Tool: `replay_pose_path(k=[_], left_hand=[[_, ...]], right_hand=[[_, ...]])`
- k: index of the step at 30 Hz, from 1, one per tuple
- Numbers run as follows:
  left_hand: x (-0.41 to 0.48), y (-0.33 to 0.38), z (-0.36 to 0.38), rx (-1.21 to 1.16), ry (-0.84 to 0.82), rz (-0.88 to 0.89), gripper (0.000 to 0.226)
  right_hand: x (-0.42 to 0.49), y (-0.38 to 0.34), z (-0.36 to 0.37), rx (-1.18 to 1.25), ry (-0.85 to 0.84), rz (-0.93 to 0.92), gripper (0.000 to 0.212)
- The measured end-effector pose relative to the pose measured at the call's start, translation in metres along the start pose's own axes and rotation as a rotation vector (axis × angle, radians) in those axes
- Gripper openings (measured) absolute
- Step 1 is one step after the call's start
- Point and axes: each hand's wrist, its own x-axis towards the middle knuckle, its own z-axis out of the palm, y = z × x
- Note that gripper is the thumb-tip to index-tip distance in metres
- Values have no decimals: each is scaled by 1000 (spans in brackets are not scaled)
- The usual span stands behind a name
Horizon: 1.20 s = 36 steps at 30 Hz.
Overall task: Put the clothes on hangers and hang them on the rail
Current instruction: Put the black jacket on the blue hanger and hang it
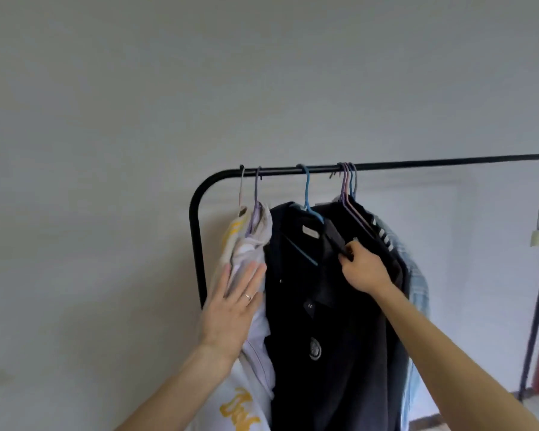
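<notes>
On the black metal clothes rail (417, 164), toward its curved left end: a dark navy buttoned shirt (318, 321) on a blue plastic hanger (308, 206); a white garment with yellow lettering (246, 396) beside it at left. Left hand (234, 306), fingers spread flat, presses the white garment. Right hand (363, 269), fingers pinched, grips the shirt's collar.

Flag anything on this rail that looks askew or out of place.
The dark shirt sits askew on its blue hanger: one hanger arm shows bare across the open collar. The right hand pinches the collar there; the left hand presses flat on the white garments.
</notes>
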Motion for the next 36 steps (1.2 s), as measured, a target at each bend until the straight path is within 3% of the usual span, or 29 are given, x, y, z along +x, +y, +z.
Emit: replay_pose_path(k=[2,4,9,10,13,16,19,25,30,33,36], left_hand=[[-8,12,17,150,-200,93,51],[-14,27,27,181,-333,91,61],[-5,72,44,-105,-355,-86,95],[-5,84,44,-87,-387,-61,90],[-15,115,43,-11,-541,137,47],[-45,144,54,14,-675,275,51],[-71,159,57,27,-725,337,51],[-59,127,19,-111,-162,319,35],[-26,67,-57,-217,410,-39,37],[-3,33,-85,-381,464,-337,43],[19,22,-89,-882,304,-458,49]], right_hand=[[3,6,-8,-58,-8,27,31],[0,8,-9,-76,-20,29,32],[-21,10,7,-26,-23,-49,24],[-28,15,11,-4,-33,-59,24],[-44,36,18,86,-3,-64,21],[-53,63,9,147,48,-17,17],[-62,83,0,183,31,12,26],[-90,69,21,342,-63,-165,34],[-111,39,40,416,-105,-283,37],[-115,26,45,425,-119,-307,40],[-118,16,49,387,-155,-354,44]])
